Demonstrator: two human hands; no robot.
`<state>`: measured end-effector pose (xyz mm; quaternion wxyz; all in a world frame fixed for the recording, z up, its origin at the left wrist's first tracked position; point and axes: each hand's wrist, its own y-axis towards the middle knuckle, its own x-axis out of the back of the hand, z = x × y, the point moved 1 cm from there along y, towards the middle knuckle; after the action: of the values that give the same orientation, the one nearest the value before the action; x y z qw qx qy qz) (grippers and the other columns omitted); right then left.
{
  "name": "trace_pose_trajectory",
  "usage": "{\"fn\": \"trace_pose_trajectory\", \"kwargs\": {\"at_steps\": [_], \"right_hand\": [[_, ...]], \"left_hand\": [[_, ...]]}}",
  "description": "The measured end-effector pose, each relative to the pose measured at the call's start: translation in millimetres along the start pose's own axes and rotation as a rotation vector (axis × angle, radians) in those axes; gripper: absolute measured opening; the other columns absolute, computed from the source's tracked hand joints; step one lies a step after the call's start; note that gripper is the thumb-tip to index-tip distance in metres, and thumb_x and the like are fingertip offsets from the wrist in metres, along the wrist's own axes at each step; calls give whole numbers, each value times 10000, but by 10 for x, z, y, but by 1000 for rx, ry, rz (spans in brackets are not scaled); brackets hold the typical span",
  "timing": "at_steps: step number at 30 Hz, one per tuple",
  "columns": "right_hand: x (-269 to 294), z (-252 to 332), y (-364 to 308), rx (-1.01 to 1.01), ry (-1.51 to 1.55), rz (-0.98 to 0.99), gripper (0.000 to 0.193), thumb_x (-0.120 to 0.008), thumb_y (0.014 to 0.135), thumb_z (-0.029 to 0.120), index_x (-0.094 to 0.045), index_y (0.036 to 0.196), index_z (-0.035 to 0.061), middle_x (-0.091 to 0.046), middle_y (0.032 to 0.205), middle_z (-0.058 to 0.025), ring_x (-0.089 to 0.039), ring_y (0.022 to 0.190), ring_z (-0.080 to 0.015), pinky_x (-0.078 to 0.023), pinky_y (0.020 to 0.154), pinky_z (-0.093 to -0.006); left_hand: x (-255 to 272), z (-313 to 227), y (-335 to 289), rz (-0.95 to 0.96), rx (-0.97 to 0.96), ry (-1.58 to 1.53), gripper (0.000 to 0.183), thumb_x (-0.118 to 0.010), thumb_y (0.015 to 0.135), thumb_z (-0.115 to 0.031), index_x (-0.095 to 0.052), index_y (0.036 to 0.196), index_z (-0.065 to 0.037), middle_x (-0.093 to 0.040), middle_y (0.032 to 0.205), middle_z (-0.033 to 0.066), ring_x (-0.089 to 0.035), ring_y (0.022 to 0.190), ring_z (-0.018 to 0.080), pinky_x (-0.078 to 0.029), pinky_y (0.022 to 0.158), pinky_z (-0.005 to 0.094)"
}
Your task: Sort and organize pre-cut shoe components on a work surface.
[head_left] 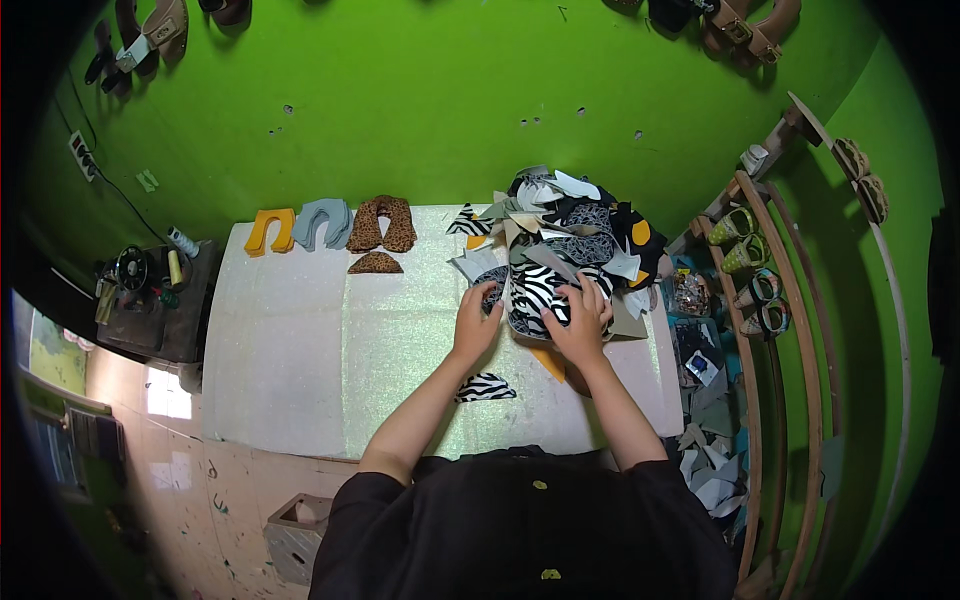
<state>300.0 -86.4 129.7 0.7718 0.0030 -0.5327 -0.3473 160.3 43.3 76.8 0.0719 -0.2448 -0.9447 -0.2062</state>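
Note:
Zebra-print material (535, 290) lies at the front of a heaped scrap pile, between my hands. My right hand (582, 325) is on its right side, fingers curled over it and thumb on its face. At its left edge, my left hand (477, 322) has thumb and fingers apart, beside a dark patterned scrap (488, 274). A small curved zebra-print piece (486, 387) lies alone on the table near my left forearm. Below the pile, a yellow scrap (548, 364) pokes out. What lies under my right fingers is partly hidden.
On the pale table (280, 350), stacks of yellow (268, 232), grey-blue (323, 222) and leopard-print (381, 222) U-shaped pieces line the far edge. A leopard-print half-round (376, 263) lies nearby. A wooden rack (772, 370) with sandals stands right; a sewing machine (133, 268) stands left.

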Motion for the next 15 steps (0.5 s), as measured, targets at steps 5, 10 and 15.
{"fn": "trace_pose_trajectory", "kwargs": {"at_steps": [5, 10, 15], "right_hand": [[12, 112, -48, 127, 41, 14, 633, -667, 739, 311, -426, 1283, 97, -518, 1253, -97, -439, 1210, -252, -154, 1001, -544], [-50, 100, -36, 188, -13, 115, 515, -616, 795, 304, -508, 1258, 106, -557, 1178, -55, -477, 1146, -219, -171, 977, -578], [36, 78, 249, 183, -18, -12, 271, -601, 805, 254, -616, 1046, 131, -573, 1098, -33, -501, 1078, -210, -207, 952, -550]], "left_hand": [[-15, 214, 13, 317, 83, -92, 454, -606, 784, -67, -533, 1228, -7, -597, 1084, 168, -595, 974, 242, -461, 883, 320], [-93, 365, 32, 368, 288, -319, 428, -613, 818, -65, -529, 1231, 9, -621, 1063, 88, -584, 952, 125, -472, 851, 261], [-39, 225, 199, 190, 310, -91, 346, -605, 814, -70, -562, 1148, 8, -630, 992, 75, -580, 894, 106, -484, 758, 245]]}}
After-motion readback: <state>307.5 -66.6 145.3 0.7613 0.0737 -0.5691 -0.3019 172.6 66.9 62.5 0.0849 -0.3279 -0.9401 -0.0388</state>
